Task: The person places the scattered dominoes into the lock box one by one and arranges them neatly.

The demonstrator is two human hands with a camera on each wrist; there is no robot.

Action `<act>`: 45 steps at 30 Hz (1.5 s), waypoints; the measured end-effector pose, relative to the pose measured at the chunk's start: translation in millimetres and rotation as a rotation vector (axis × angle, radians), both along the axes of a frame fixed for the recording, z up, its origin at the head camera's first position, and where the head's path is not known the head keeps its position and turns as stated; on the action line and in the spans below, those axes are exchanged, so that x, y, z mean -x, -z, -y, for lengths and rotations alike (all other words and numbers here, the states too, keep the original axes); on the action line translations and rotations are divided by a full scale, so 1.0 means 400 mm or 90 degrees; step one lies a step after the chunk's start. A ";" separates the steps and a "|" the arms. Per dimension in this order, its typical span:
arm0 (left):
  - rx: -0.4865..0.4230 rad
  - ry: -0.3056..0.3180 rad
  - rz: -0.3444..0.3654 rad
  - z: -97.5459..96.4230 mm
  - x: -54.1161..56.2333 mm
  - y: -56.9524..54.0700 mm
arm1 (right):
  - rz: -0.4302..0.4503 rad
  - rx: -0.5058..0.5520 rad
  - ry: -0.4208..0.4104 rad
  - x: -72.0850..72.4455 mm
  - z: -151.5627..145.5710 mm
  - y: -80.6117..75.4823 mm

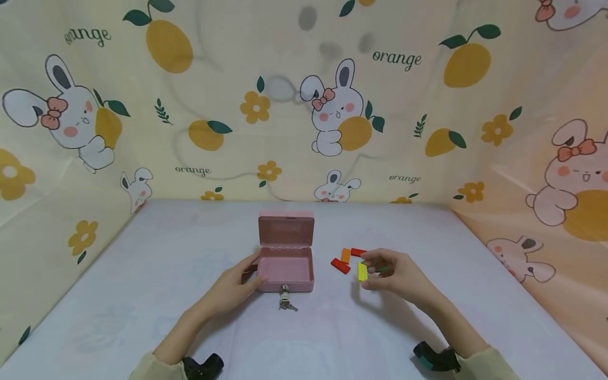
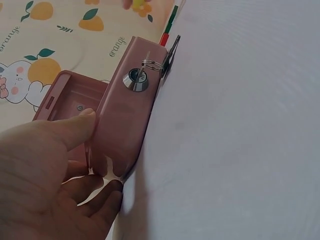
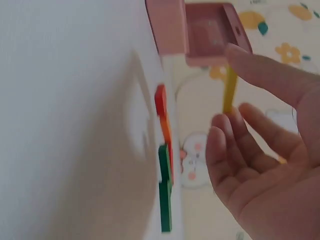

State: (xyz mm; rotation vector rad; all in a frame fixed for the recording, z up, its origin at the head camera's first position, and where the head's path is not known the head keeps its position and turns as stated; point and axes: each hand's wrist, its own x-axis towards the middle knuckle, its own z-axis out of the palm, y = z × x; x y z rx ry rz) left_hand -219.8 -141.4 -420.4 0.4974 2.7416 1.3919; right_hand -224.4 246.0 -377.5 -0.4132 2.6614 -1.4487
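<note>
A small pink metal lockbox [image 1: 300,286] stands on the table with its lid [image 1: 286,232] raised and its inside bare. My left hand [image 1: 230,289] grips the box's left side, thumb over the front rim and fingers along the wall. Keys [image 1: 286,304] on a ring hang from the front lock [image 2: 136,80]. Between thumb and fingertips, my right hand [image 1: 402,272] pinches a yellow block [image 1: 362,272] above the table, right of the box. Below it lie a red block [image 1: 340,266], an orange block [image 1: 345,256], another red block [image 1: 358,252] and two green blocks [image 3: 165,207], partly hidden by that hand in the head view.
A white cloth covers the table [image 1: 332,338]. Behind it and at both sides hangs a curtain [image 1: 228,68] printed with rabbits and oranges. Dark wrist devices [image 1: 203,367] show near both sleeves.
</note>
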 end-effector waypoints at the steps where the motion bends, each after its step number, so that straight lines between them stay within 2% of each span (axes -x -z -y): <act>1: -0.002 -0.002 0.001 0.000 -0.001 0.000 | 0.002 0.010 0.005 0.000 0.007 -0.003; 10: -0.001 -0.007 0.002 -0.001 -0.009 -0.004 | 0.001 0.063 0.033 0.003 0.088 -0.018; 15: -0.002 -0.002 0.003 -0.004 -0.011 -0.003 | -0.009 0.088 0.025 0.009 0.128 -0.020; 20: -0.006 0.000 0.004 -0.005 -0.006 0.000 | -0.016 0.117 0.019 0.019 0.167 -0.015; 26: -0.006 -0.004 -0.001 0.000 -0.004 0.001 | 0.000 0.137 0.030 0.034 0.241 0.000; 36: -0.003 -0.002 0.000 0.000 -0.004 0.003 | -0.010 0.165 -0.022 0.062 0.358 0.019; 45: -0.019 0.005 0.010 0.004 -0.003 0.004 | 0.018 0.159 -0.038 0.086 0.419 0.033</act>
